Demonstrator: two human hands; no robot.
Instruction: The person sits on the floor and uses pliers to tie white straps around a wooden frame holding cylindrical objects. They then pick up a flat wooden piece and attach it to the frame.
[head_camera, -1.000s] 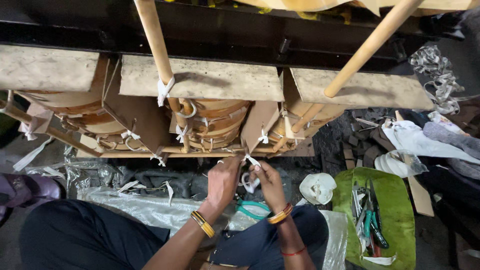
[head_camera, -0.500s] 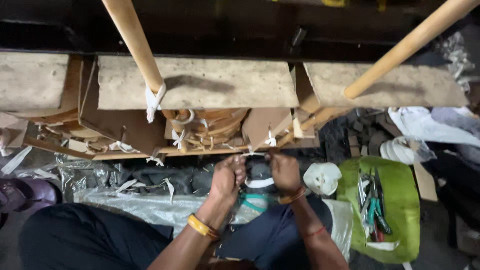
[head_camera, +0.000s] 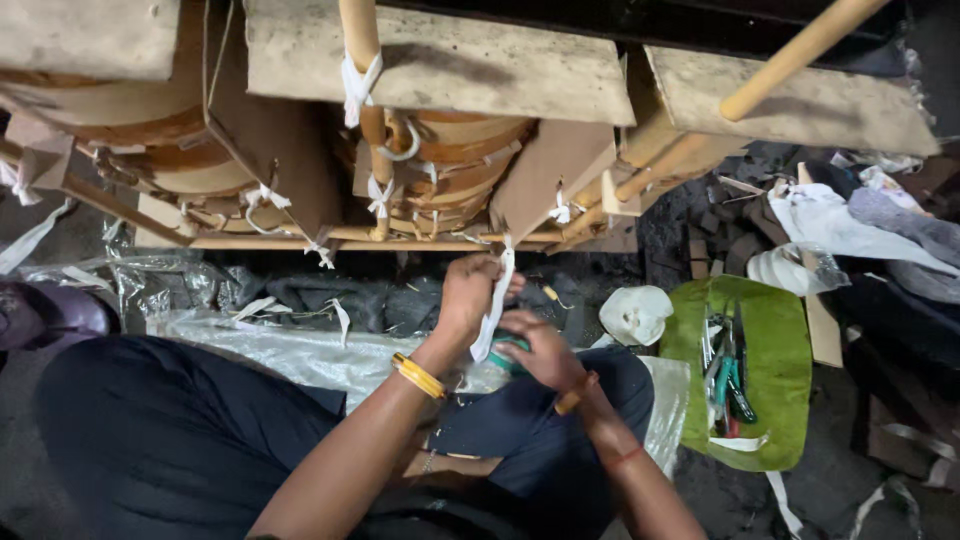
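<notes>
While a wooden frame (head_camera: 440, 70) of slats and coils fills the upper view, its top cut off by the picture's edge, the left hand (head_camera: 470, 290) pinches a white cloth strip (head_camera: 492, 305), fingers clamped on it just below a horizontal rod (head_camera: 380, 237). The right hand (head_camera: 535, 350) curls over a teal object (head_camera: 510, 352), mostly hidden, so its grip cannot be told. Pliers (head_camera: 728, 372) lie on a green cloth (head_camera: 780, 350) nearby.
</notes>
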